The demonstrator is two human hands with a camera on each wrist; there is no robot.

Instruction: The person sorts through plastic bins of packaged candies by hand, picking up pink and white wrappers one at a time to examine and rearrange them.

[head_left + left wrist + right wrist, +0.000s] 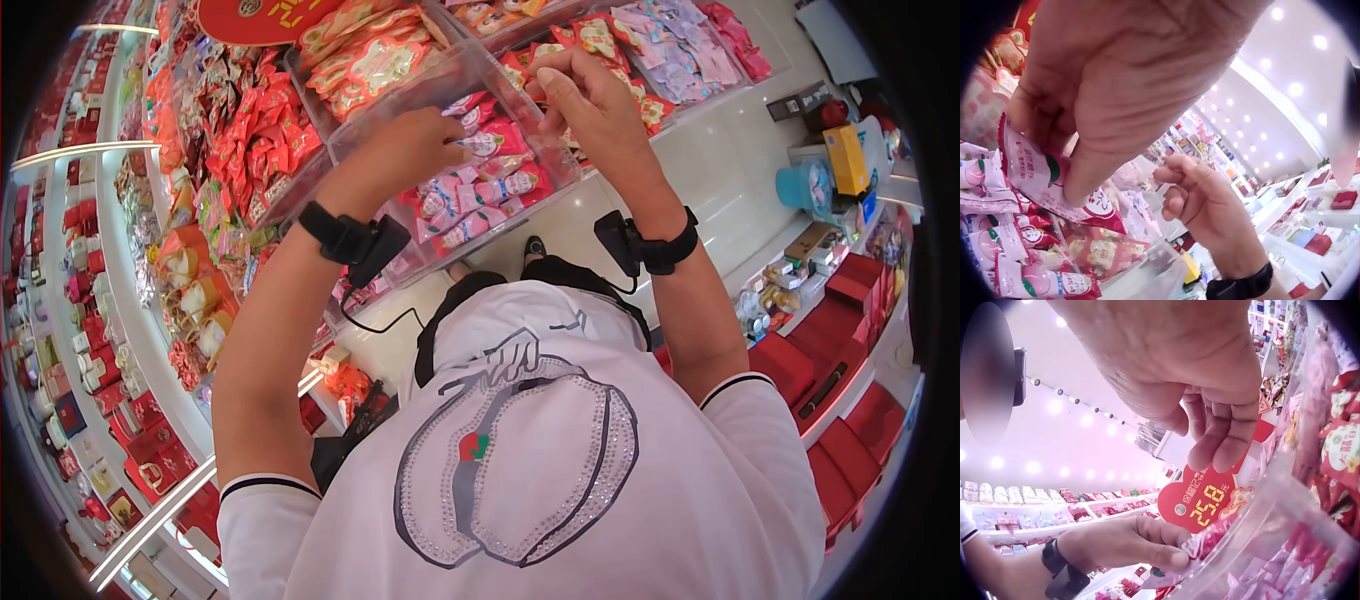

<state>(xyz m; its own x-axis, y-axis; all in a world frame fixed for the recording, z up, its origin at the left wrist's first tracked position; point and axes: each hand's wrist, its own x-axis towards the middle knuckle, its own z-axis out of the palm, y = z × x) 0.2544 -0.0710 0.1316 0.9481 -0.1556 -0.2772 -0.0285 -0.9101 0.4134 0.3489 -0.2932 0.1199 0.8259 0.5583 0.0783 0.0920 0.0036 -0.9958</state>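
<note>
the left hand point(405, 150) pinches a pink snack packet point(1041, 181) between thumb and fingertips, holding it just above the heap of like packets in a clear plastic bin point(345, 140) on the shop's shelf. the right hand point(590, 95) hangs at the bin's far rim with its fingers point(1216, 434) curled; whether it grips the rim cannot be told. a red price sign point(1204, 500) stands behind the bin, with more sweets bins on both sides.
</note>
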